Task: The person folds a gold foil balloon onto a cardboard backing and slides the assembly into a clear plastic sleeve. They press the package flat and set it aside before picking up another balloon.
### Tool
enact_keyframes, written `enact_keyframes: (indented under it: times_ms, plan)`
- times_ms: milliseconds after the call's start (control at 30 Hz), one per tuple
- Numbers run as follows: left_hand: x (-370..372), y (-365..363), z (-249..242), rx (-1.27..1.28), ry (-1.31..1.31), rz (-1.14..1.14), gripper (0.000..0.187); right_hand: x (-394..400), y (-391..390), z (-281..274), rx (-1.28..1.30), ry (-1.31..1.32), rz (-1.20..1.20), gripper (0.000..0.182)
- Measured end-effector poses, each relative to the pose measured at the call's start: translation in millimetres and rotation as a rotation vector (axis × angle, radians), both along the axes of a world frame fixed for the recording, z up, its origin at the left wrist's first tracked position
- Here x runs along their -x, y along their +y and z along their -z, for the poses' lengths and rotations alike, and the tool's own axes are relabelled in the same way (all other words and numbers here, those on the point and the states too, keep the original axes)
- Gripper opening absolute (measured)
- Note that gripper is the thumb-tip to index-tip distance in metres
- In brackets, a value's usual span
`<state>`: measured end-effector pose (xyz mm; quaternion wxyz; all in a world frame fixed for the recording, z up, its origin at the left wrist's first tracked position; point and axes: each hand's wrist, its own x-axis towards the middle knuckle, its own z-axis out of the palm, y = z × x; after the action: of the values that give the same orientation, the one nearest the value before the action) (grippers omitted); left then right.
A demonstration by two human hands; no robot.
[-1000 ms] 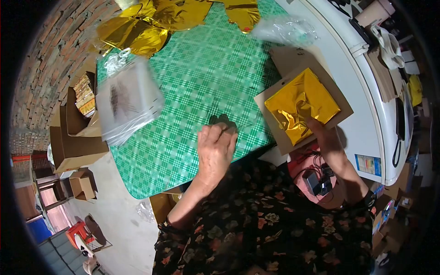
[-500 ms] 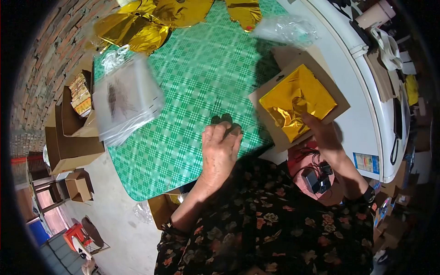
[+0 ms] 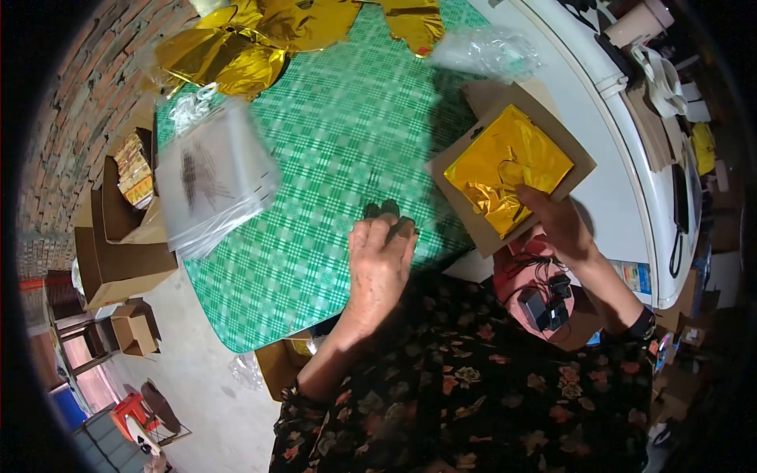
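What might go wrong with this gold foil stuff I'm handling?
The gold foil is wrinkled by your right hand, so pressing or dragging could crease or tear it.
The cardboard under it reaches past the table corner, so it might tip if your grip slackens.
The clear plastic bags lie at the table's left edge and may slide off if nudged.

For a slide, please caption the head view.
Right hand holding gold foil on cardboard, left hand over green table.

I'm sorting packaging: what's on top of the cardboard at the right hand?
Creased gold foil lies on the cardboard; the right hand has its thumb on the foil. Whatever the foil covers is hidden.
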<state>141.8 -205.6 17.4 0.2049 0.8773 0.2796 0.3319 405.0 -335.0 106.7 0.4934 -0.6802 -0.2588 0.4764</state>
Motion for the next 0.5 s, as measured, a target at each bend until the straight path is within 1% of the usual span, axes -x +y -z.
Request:
enact_keyframes:
  times_ms: [100,133,167,300,400,433,467,500]
  plan:
    - [0.7,1.2,0.5,0.008,-0.004,0.002,0.026,8.9,3.2,-7.6,0.031,0.025,0.093,0.045]
    - [0.7,0.9,0.3,0.013,-0.003,0.003,0.027,7.2,1.3,-1.3,0.000,0.052,0.110,0.044]
    - [0.7,1.1,-0.5,0.025,-0.004,0.003,0.029,3.6,-2.1,10.6,-0.031,0.080,0.127,0.043]
    - [0.7,4.3,-4.8,0.081,-0.017,0.003,0.044,4.9,-0.7,19.7,-0.089,0.254,0.185,0.048]
    - [-0.5,8.0,-13.6,0.071,0.000,-0.010,0.056,-1.6,-8.1,33.2,-0.111,0.426,0.171,0.038]
    - [-1.2,9.2,-15.7,0.060,0.013,-0.014,0.060,0.3,-8.8,31.0,-0.073,0.396,0.171,0.038]
    - [-1.6,11.3,-10.0,0.052,0.056,-0.015,0.069,3.1,-9.0,26.9,-0.036,0.367,0.171,0.038]
    - [-3.4,11.5,-10.9,0.027,0.085,-0.021,0.071,7.8,-6.9,23.3,0.000,0.337,0.172,0.039]
